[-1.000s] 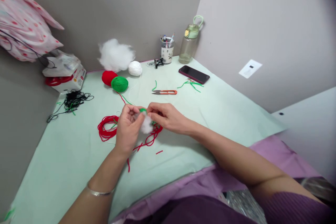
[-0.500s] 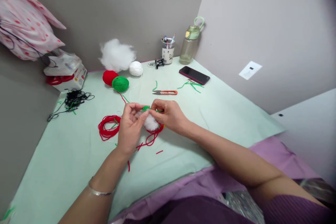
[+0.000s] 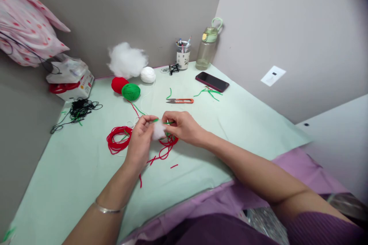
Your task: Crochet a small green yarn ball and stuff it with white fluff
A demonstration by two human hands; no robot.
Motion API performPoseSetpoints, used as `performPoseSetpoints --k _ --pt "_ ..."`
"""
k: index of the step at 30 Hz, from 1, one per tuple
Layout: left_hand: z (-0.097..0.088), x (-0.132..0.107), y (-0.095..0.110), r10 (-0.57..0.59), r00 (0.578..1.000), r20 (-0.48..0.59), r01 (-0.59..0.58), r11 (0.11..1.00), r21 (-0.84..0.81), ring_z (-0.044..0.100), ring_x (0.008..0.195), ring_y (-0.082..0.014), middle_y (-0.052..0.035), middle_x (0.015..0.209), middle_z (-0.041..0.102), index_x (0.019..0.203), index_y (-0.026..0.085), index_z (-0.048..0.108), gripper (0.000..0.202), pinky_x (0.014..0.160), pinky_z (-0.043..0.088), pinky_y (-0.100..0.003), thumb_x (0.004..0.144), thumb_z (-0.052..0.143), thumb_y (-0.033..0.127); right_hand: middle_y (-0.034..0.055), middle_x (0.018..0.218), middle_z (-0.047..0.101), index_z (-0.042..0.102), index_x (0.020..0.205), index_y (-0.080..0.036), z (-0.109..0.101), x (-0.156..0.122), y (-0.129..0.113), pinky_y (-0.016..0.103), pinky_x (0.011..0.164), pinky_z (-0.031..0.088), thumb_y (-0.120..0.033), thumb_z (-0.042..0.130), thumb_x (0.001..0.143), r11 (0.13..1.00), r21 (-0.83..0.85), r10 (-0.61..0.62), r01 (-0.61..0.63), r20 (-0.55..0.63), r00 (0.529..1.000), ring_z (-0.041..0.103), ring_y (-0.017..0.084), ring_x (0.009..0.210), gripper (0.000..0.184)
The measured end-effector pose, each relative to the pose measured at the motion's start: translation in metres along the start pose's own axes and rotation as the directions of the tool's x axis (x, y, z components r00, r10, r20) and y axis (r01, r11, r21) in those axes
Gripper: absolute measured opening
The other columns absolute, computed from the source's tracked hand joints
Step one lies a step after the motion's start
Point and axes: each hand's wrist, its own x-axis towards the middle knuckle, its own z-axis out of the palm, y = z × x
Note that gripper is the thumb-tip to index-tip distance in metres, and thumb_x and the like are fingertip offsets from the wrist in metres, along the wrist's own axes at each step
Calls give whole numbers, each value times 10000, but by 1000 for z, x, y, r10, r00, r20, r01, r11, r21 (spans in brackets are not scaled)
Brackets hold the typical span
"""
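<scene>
White fluff (image 3: 158, 131) farther left now — between left hand (image 3: 140, 139) and right hand (image 3: 184, 127)

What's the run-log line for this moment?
left grip: holding white fluff | right grip: at green yarn, hold unclear | orange snips: lying on table

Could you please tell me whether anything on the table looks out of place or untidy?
Mostly the black yarn: it lies on the left in a loose, messy tangle, whereas the green yarn ball is neatly wound.
</scene>
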Motion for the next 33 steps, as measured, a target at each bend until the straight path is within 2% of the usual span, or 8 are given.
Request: performPoseSetpoints --k 4,9,15,20,22,25,28,33 --pt "4 -4 4 -6 997 71 10 999 -49 707 785 -190 -28 946 730 936 192 668 155 693 577 -304 803 671 272 -60 579 484 526 669 -194 -1 3 7 232 560 278 -284 610 819 992 115 55 -42 -114 992 379 101 571 195" --pt "5 -3 2 -2 985 171 15 997 -76 722 964 -207 -40 1052 754 1035 201 694 310 899 577 -336 747 804 237 -40 579 551 537 641 -188 -4 7 13 229 562 324 -304 614 818 969 235 100 -76 -92 991 455 101 557 225" --pt "5 -1 -2 2 996 85 4 997 -78 716 895 -204 -46 989 759 973 186 702 316 764 592 -306 754 839 367 -60 576 421 490 663 -196 -4 1 2 243 549 271 -356 533 914 994 112 19 -13 -49 999 352 98 559 300" --pt "0 3 -3 3 1000 27 -2 997 -72 691 792 -176 -14 896 749 957 185 701 312 662 563 -256 698 842 286 -66 638 431 527 774 -197 -5 -5 -11 235 589 296 -201 539 842 994 105 -56 43 123 991 364 101 600 69" --pt "-1 4 -4 6 1000 0 -6 998 -67 676 744 -164 0 836 736 948 181 700 301 632 547 -243 680 824 240 -74 640 408 525 778 -199 -3 -5 -10 232 586 283 -179 578 796 993 104 -71 54 168 983 343 98 603 59" --pt "1 3 -6 19 1000 -25 -21 998 -63 672 755 -154 11 846 731 954 189 694 289 645 543 -233 689 806 218 -75 615 402 495 710 -198 3 0 -5 232 561 262 -229 590 787 983 181 2 -22 108 994 337 93 587 126" --pt "6 0 -6 38 999 1 -38 997 -66 687 899 -172 -4 994 744 1032 211 691 328 729 568 -250 729 812 252 -77 571 415 490 655 -199 7 5 4 230 543 256 -266 583 776 968 231 101 -95 -12 995 344 91 564 167" --pt "9 -5 -5 55 994 94 -45 994 -104 679 1062 -204 -38 1127 738 1071 209 678 352 859 589 -303 764 826 297 -74 552 437 498 623 -195 3 8 10 235 547 257 -270 598 778 985 155 89 -72 -111 990 351 92 557 199"
